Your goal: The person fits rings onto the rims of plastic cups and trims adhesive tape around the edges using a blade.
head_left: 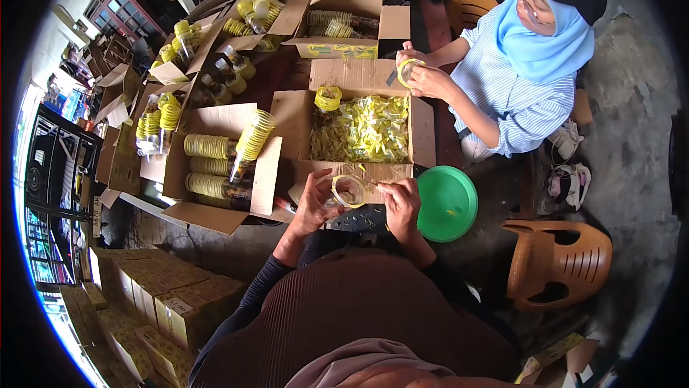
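My left hand (pixel 316 203) is wrapped round a clear plastic cup (pixel 349 190) with a yellow rim, its round opening facing up. To the right of the cup, my right hand (pixel 399 203) pinches something small and thin near the rim; what it is I cannot make out. Just beyond both hands lies an open cardboard box (pixel 423 129) full of small yellow-and-clear packets (pixel 366 129). A yellow ring-shaped bundle (pixel 328 99) rests at that box's back left corner. The green basin (pixel 447 203) is to the right of my right hand.
Opposite at right, a co-worker (pixel 517 79) holds a yellow-rimmed cup (pixel 410 72). Open boxes with stacked yellow-rimmed cups (pixel 209 145) stand left and behind. An orange plastic chair (pixel 560 264) is at right; closed cartons (pixel 165 295) are at lower left.
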A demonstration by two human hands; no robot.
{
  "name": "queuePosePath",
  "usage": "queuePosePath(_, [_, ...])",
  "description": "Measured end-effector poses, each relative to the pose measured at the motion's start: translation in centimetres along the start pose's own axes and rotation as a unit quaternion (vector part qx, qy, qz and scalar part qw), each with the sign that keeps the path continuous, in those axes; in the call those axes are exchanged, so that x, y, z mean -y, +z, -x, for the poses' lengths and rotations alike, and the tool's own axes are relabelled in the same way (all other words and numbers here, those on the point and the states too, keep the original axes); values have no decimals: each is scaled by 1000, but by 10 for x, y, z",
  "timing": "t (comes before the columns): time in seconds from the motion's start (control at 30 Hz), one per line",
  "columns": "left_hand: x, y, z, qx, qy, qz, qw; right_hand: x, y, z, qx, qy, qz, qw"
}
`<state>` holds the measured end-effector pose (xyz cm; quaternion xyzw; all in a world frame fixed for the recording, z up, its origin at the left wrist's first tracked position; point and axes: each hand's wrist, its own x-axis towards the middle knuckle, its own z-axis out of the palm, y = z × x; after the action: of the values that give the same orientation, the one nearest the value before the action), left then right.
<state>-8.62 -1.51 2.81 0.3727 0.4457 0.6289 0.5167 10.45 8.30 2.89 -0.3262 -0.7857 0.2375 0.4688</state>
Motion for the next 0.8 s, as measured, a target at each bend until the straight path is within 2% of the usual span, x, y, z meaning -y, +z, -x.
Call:
queuePosePath(0.07, [1, -7, -2, -5, 56, -171, 984, 2, -2, 0, -11, 6, -8, 1000])
queuePosePath(0.1, [-11, -4, -1, -21, 39, -280, 959, 4, -2, 0, -11, 6, -7, 1000])
queuePosePath(0.13, [-14, -4, -2, -20, 39, -279, 959, 7, -2, 0, -7, -7, -4, 1000])
queuePosePath(0.2, [-18, -5, -3, -5, 116, -475, 873, 12, 1, 1, -4, -19, -2, 1000])
queuePosePath(0.27, [-17, -7, -2, -8, 136, -483, 865, 16, 6, 4, 11, -33, 15, 999])
queuePosePath(0.37, [-37, 1, -1, -20, 80, -554, 829, 17, 15, 6, 23, -64, 45, 997])
queuePosePath(0.5, [-45, -8, -1, -12, 80, -572, 816, 23, 19, 5, 39, -94, 105, 989])
queuePosePath(0.53, [-48, -9, -1, -8, 81, -596, 799, 24, 19, 4, 41, -97, 119, 987])
queuePosePath(0.57, [-50, -11, -1, -4, 81, -619, 781, 27, 21, 4, 45, -93, 127, 987])
queuePosePath(0.8, [-48, -5, -6, 65, 162, -623, 762, 32, 31, 2, 85, -34, 171, 981])
